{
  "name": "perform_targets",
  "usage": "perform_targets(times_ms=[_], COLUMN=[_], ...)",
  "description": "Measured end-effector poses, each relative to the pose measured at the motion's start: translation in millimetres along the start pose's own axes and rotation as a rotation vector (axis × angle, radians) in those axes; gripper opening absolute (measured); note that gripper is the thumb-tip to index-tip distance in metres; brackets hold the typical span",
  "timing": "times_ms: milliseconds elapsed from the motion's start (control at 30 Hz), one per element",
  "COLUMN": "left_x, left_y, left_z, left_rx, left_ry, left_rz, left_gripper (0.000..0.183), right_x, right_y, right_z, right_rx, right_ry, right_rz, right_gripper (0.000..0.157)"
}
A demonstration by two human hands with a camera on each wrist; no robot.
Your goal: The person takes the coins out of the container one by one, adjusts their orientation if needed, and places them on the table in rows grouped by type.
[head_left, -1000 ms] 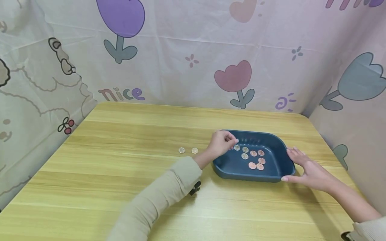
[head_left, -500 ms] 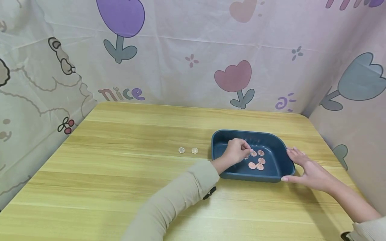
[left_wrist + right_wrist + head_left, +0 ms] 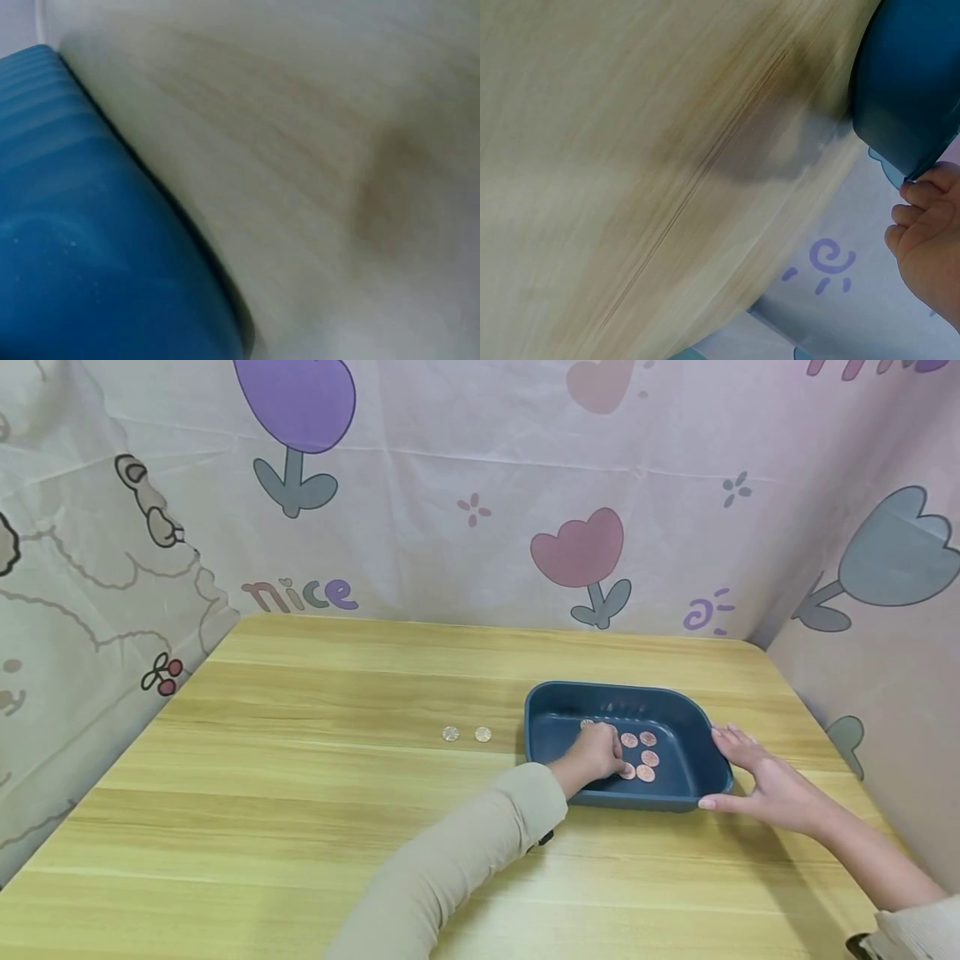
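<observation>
A dark blue plastic tray (image 3: 555, 793) stands on the table's right half. Inside it lie several copper-coloured coins (image 3: 649, 758) and silver-coloured coins (image 3: 587, 724), some partly covered by my left hand (image 3: 592, 750). That hand reaches down into the tray, thumb and fingertips pinched together beside a copper coin at the front. It appears to pinch a coin, largely hidden by the fingers. My right hand (image 3: 765, 785) grips the tray's right end, thumb at the front corner and fingers along the side. The right wrist view shows its fingers curled at the rim.
Two silver-coloured coins (image 3: 482, 735) lie side by side on the wooden table (image 3: 300, 793), left of the tray. A printed cloth (image 3: 420, 527) hangs behind the table and along both sides. The left wrist view is blurred, with the tray's outer wall (image 3: 90, 225) close by.
My left hand has moved from above the tray's left side to the right, then down and toward its front, among the coins. The right hand stays at the tray's right end.
</observation>
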State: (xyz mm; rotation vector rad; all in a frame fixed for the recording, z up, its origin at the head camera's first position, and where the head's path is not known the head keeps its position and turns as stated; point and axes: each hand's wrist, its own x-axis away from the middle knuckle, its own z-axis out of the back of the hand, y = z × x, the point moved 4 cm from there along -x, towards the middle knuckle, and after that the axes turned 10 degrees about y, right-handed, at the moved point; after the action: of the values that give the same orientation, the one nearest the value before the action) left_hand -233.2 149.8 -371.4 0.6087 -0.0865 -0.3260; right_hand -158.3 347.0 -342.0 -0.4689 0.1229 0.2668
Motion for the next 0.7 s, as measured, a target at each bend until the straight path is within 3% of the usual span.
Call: perform_targets(times_ms=[233,433,600,700], left_x=[1.4,1.0,0.8,1.6], left_y=[2.4,4.6,5.0,4.5], left_z=[-5.4,-8.2,-9.9,-8.4], left_rx=[-0.115,-0.167,-0.196,-0.173], left_ry=[-0.046,-0.082,-0.102,-0.102], left_rz=[-0.052,-0.09,-0.135,-0.109], left_gripper=[0.027,0.015,0.045,0.05], right_x=[1.6,2.8,2.3,1.9], right_y=[0.8,1.7,2.7,2.9], right_z=[-0.8,-1.3,-1.7,-2.1], right_rx=[-0.001,0.006,0.006,0.005], right_ry=[0.006,0.02,0.018,0.014], right_rz=[0.003,0.022,0.017,0.013], right_gripper=[0.1,0.099,0.1,0.1])
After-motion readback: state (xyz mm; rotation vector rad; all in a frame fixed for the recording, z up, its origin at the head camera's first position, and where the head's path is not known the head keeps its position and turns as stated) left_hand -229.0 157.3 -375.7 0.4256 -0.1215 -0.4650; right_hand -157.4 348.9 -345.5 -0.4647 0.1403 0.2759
